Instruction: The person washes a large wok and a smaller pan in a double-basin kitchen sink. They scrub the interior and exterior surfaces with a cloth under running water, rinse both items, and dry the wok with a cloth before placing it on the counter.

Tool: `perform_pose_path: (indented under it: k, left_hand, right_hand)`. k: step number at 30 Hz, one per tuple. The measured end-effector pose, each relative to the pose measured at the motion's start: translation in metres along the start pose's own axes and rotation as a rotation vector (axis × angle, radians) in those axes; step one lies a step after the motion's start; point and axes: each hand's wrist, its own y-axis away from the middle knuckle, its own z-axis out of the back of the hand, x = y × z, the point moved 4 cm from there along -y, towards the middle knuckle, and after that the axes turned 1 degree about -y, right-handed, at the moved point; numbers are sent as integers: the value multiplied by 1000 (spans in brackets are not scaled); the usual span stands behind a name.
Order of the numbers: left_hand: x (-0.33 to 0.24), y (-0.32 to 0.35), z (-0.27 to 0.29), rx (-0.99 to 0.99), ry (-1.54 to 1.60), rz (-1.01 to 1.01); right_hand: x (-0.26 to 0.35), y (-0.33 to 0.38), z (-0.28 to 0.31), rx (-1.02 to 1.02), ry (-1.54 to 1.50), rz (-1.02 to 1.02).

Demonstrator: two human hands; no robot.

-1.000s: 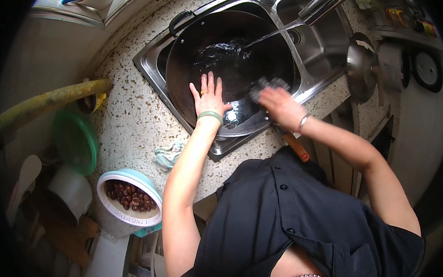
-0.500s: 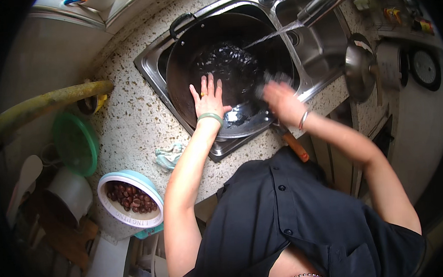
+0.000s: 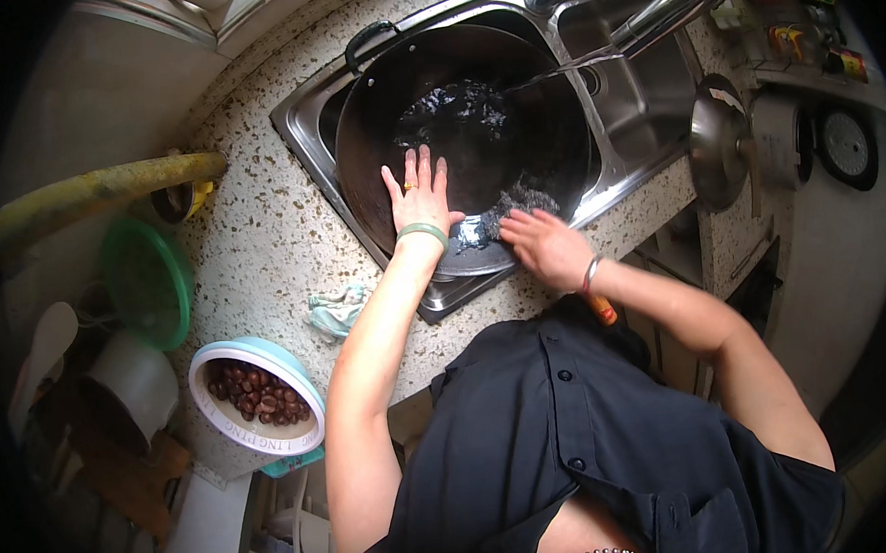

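A large dark wok [image 3: 362, 156] rests in the left basin of the steel sink [image 3: 300, 124], with some water pooled and rippling in its bottom. My left hand [image 3: 421, 193] lies flat with fingers spread against its near-left inner wall. A grey steel wool scrubber [image 3: 524, 200] is under the fingertips of my right hand [image 3: 552, 251], pressed to the near-right inner wall. My right wrist partly covers the wok's orange wooden handle [image 3: 602, 310]. From the faucet [image 3: 674, 9] a thin stream of water runs into the wok.
A pale blue and white bowl [image 3: 315, 413] of brown chestnuts [image 3: 259, 391] stands at the counter's near left. Beside my left forearm lies a crumpled cloth [image 3: 337, 310]. A green plastic basin [image 3: 148, 282] and a yellowed hose [image 3: 108, 194] are farther left; a metal lid [image 3: 719, 142] leans at right.
My right hand has swept left and nearer along the wok's wall with the scrubber, from a blurred position at its right. My left hand keeps its place.
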Motion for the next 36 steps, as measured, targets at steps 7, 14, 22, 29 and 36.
perform_pose_path:
  k: [7,14,22,29,36]
  left_hand:
    - [-2,-1,-2,-103,-40,-17]
    - [-2,-1,2,32,-27,-12]
    - [-45,6,-5,-188,131,-78]
    - [-59,15,-6,66,182,-68]
    - [-59,13,-5,88,160,-59]
  right_hand:
    - [-48,-20,32,-49,386,-56]
    - [-43,-21,29,113,162,-44]
    - [-65,-48,40,-170,222,-3]
    - [-36,-28,22,-75,31,-18]
    - [-47,-16,20,-143,6,8]
